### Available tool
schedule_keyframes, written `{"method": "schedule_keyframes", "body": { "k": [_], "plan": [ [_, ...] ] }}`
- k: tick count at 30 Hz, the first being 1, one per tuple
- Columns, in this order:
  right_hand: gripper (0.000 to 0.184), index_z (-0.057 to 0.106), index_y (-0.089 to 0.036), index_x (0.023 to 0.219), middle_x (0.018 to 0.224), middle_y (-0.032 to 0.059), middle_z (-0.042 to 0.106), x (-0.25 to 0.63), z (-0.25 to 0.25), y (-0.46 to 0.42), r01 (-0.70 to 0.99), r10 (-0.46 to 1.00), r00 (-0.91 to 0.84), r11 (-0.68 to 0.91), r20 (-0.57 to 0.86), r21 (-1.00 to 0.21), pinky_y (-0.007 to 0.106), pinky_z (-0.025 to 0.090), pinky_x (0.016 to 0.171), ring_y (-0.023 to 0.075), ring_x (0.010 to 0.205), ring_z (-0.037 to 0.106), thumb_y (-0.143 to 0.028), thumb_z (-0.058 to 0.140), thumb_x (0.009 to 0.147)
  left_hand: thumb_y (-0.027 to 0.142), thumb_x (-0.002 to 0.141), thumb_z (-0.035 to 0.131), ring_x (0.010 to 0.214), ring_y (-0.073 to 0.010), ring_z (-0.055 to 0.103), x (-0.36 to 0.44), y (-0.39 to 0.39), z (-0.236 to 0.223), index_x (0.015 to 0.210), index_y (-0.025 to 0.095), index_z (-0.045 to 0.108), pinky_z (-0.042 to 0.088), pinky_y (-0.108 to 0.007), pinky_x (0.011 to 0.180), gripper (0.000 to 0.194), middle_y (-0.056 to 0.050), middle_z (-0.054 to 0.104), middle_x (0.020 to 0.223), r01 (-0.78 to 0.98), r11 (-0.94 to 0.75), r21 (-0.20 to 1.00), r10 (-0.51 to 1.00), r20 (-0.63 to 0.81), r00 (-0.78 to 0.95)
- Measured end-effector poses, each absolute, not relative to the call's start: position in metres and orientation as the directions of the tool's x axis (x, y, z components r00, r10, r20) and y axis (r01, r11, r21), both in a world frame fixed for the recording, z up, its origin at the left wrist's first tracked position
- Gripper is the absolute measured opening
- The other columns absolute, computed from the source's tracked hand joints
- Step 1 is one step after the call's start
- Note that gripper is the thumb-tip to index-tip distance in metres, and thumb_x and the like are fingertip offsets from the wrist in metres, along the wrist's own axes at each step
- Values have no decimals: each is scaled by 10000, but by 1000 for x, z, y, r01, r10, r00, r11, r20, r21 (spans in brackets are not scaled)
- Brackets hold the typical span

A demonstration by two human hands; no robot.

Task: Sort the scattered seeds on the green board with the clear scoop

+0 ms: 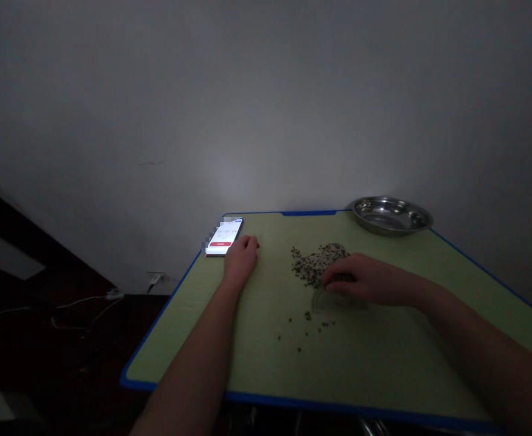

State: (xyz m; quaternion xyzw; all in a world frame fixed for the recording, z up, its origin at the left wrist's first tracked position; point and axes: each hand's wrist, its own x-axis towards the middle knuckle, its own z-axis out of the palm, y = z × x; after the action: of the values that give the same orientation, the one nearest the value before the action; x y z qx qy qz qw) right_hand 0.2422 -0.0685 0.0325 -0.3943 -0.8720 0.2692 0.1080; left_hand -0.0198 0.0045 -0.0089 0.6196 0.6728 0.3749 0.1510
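Resting just beside the lit smartphone [223,238] on the green, blue-edged table [257,339], our left hand [242,259] is curling its fingers loosely; we are not managing to tell whether it has hold of anything. To its right, the heap of dark and pale grains [311,264] is lying mid-table, with roughly 8 dark strays [308,316] sitting nearer us. For clean work, we are probably needing light fingertip touches at the heap's near edge, keeping what seems a clear dish [315,301] steady. Our right hand [360,277] is reaching low from the right, thumb and fingers nearly meeting, their contents hidden. Farther right, the stainless-steel bowl [391,218] is standing at the far corner.
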Motion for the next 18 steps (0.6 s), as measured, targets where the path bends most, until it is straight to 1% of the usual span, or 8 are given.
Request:
{"method": "schedule_keyframes", "body": {
  "k": [5,11,18],
  "plan": [
    [179,679,-173,869,721,10,644,242,33,-69,639,758,-652,542,-9,-545,240,369,571,124,617,524,-244,518,834,367,797,367,597,-157,534,-20,4,-8,692,185,610,331,-263,548,322,-4,578,574,718,-40,695,950,250,-189],
    [179,680,-183,898,802,21,674,237,29,-70,618,753,-658,555,20,-557,257,401,640,140,691,567,-235,520,838,370,798,357,648,-168,547,-19,3,-8,694,181,616,344,-267,571,337,-26,608,628,728,-57,683,947,269,-178],
    [175,681,-179,895,788,16,676,236,31,-72,591,721,-693,559,-11,-582,252,408,632,141,686,576,-229,524,837,375,796,357,606,-154,536,-19,2,-7,706,180,614,332,-259,549,335,-10,584,587,727,-50,685,949,260,-180]
  ]
}}
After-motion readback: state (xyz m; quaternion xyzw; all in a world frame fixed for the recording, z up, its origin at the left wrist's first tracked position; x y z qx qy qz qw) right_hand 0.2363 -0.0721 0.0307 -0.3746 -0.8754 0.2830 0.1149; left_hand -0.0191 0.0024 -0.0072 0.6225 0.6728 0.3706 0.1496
